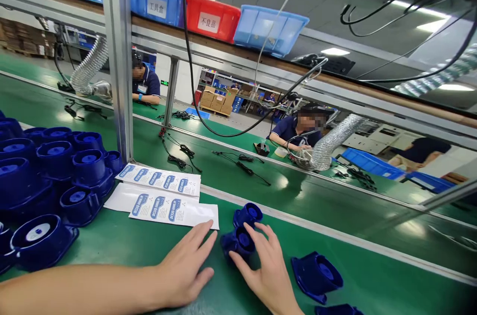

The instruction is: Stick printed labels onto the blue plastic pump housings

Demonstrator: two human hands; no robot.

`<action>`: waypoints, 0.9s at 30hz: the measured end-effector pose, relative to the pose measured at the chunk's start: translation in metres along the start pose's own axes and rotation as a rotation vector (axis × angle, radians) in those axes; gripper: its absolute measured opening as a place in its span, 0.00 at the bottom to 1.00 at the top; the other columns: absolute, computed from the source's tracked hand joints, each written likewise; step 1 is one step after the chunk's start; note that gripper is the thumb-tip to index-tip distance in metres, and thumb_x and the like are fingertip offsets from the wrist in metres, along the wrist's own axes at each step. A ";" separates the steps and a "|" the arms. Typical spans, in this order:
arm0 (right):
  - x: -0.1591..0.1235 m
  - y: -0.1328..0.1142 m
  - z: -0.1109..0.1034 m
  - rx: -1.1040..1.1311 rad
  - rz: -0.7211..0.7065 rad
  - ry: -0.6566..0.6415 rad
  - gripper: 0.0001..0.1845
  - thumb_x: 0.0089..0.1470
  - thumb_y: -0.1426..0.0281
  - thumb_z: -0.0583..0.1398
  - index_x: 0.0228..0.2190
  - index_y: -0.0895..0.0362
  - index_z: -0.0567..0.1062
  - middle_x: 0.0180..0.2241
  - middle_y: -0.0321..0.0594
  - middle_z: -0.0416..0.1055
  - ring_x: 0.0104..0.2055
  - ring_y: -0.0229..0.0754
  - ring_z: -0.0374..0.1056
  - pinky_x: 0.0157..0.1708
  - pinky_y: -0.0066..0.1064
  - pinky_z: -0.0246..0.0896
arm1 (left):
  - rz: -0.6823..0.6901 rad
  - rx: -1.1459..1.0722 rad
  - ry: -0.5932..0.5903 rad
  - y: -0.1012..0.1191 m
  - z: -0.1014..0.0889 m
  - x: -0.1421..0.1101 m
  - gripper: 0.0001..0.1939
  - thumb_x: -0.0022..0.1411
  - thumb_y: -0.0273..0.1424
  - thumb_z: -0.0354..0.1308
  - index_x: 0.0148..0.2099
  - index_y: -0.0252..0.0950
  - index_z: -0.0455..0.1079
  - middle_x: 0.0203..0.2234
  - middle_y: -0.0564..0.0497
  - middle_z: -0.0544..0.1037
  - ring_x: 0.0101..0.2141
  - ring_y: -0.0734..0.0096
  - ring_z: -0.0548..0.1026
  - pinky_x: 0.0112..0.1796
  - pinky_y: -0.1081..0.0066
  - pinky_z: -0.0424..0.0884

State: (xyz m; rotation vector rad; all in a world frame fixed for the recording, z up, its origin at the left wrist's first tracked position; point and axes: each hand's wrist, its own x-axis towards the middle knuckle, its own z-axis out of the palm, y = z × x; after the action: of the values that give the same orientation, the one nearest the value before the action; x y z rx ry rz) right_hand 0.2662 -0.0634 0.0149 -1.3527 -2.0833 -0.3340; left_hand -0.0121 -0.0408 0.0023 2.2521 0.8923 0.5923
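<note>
My right hand (266, 268) has its thumb and fingers around a dark blue round plastic housing (238, 243) on the green work surface. Just behind it, and seemingly touching, stands a similar blue housing (249, 213). My left hand (186, 265) is held flat with fingers apart and nothing in it. Its fingertips are close to the lower edge of a white label sheet (204, 213) printed with blue labels. Another sheet of labels (160, 180) lies behind that one. To the right of my right hand, a blue housing (316, 275) lies tilted on its flange.
Many blue housings (55, 156) are stacked at the left. One more (339, 310) is cut off at the bottom edge. A metal post (118, 56) rises behind the sheets. Beyond a rail, black cables (182, 156) lie on a green belt. Co-workers sit across; bins (212, 17) line the shelf.
</note>
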 end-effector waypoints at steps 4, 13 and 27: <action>0.010 0.001 -0.004 -0.042 -0.014 0.135 0.29 0.66 0.66 0.66 0.65 0.55 0.69 0.61 0.58 0.71 0.65 0.71 0.62 0.57 0.71 0.68 | -0.033 0.172 -0.141 0.001 -0.003 0.002 0.42 0.72 0.36 0.58 0.80 0.29 0.47 0.79 0.33 0.39 0.78 0.39 0.40 0.75 0.40 0.48; 0.097 -0.082 0.047 0.059 -0.196 -0.350 0.21 0.62 0.79 0.63 0.55 0.56 0.78 0.62 0.57 0.71 0.60 0.61 0.71 0.55 0.53 0.75 | 0.176 0.314 0.003 -0.057 0.042 0.019 0.48 0.71 0.54 0.59 0.80 0.33 0.49 0.76 0.31 0.56 0.74 0.30 0.55 0.72 0.33 0.54; 0.126 -0.106 0.097 0.246 -0.069 -0.405 0.11 0.58 0.82 0.66 0.32 0.55 0.84 0.52 0.51 0.75 0.55 0.58 0.72 0.51 0.47 0.73 | 0.201 0.263 0.014 -0.082 0.066 0.037 0.32 0.75 0.37 0.55 0.76 0.38 0.60 0.68 0.38 0.72 0.65 0.35 0.73 0.68 0.41 0.67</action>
State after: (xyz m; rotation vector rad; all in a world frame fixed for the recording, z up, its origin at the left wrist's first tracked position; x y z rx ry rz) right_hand 0.1018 0.0319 0.0312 -1.2791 -2.4076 0.1819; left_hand 0.0164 0.0068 -0.0950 2.6000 0.7946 0.6097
